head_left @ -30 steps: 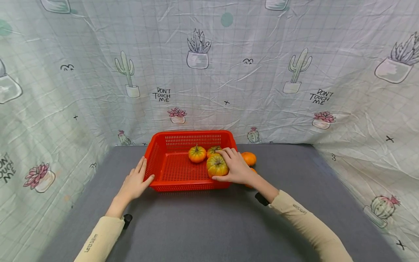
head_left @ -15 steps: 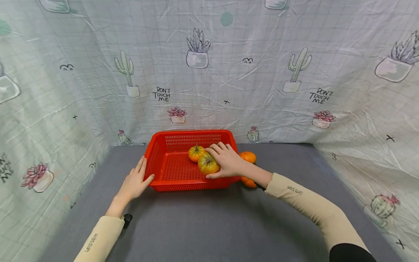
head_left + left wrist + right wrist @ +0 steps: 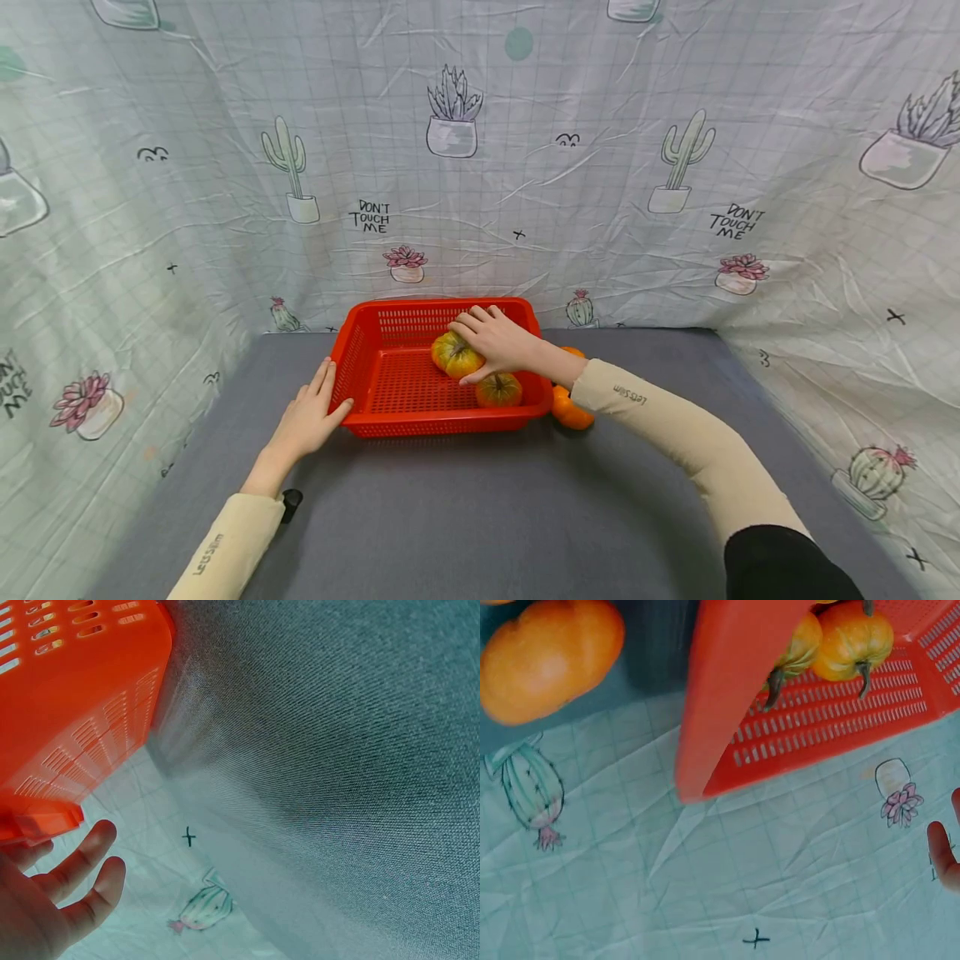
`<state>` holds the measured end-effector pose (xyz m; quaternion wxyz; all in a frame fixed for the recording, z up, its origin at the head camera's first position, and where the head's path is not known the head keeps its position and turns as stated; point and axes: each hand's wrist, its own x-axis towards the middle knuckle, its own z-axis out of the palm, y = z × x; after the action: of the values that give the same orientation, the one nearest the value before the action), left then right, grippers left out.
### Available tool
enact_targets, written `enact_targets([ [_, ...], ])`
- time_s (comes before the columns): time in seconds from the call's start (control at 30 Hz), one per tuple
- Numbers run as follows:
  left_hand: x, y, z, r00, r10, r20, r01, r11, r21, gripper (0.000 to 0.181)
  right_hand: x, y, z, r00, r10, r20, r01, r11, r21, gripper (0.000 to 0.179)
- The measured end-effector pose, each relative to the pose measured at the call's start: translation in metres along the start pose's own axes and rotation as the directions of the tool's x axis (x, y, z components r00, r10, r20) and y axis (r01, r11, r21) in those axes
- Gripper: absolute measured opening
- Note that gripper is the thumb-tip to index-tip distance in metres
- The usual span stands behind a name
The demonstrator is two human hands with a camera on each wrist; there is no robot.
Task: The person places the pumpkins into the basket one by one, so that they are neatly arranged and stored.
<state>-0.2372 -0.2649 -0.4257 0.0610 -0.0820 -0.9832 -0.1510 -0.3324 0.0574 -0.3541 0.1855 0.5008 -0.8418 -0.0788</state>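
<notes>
My right hand (image 3: 501, 340) grips a small yellow-green pumpkin (image 3: 461, 360) over the red plastic basket (image 3: 442, 423), fingers behind it and thumb in front. Against its left side sits another small pumpkin (image 3: 440, 352). A greenish-orange pumpkin (image 3: 498, 390) lies in the front right of the basket. In the right wrist view, pumpkins with dark stems (image 3: 855, 641) show inside the basket; only fingertips (image 3: 941, 851) appear at the right edge. My left hand (image 3: 307, 417) rests straight-fingered along the basket's left side, thumb at the front corner. Its fingers (image 3: 97, 844) show just off the rim.
Orange pumpkins (image 3: 572, 410) stand on the grey tabletop (image 3: 450, 517) right of the basket, one partly behind my right forearm. A white cloth (image 3: 570, 275) printed with cacti hangs behind the table and along both sides.
My right hand has moved left and slightly back with the pumpkin. Another pumpkin now shows in the basket's front right. The left hand and basket stay in place.
</notes>
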Motion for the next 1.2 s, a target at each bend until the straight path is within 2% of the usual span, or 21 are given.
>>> enact_targets([
  [0.13,0.0,0.001,0.0,1.0,0.001,0.001,-0.001,1.0,-0.002,0.074,0.011,-0.001,0.003,0.999,0.021,0.047,-0.024,0.998,0.064,0.086],
  [0.3,0.0,0.002,0.0,1.0,0.002,0.001,-0.002,1.0,-0.005,0.074,0.023,-0.003,0.008,0.99,0.027,0.135,-0.041,0.994,0.098,0.084],
  [0.43,0.001,0.002,0.001,1.0,0.007,0.001,-0.007,1.0,-0.005,0.074,0.029,-0.004,0.014,0.982,0.01,0.188,-0.027,0.996,0.088,0.084],
  [0.7,0.003,0.003,0.002,1.0,0.015,-0.007,-0.015,1.0,-0.006,0.074,0.032,-0.006,0.027,0.955,-0.041,0.293,0.045,0.999,-0.008,0.082],
  [1.0,0.0,0.0,0.002,1.0,0.01,0.001,-0.01,1.0,-0.008,0.074,0.037,-0.013,0.03,0.932,-0.029,0.361,0.045,0.998,-0.037,0.082],
  [1.2,-0.001,-0.001,0.002,1.0,0.008,-0.005,-0.008,1.0,-0.003,0.073,0.036,-0.015,0.032,0.926,-0.026,0.377,0.048,0.998,-0.05,0.083],
])
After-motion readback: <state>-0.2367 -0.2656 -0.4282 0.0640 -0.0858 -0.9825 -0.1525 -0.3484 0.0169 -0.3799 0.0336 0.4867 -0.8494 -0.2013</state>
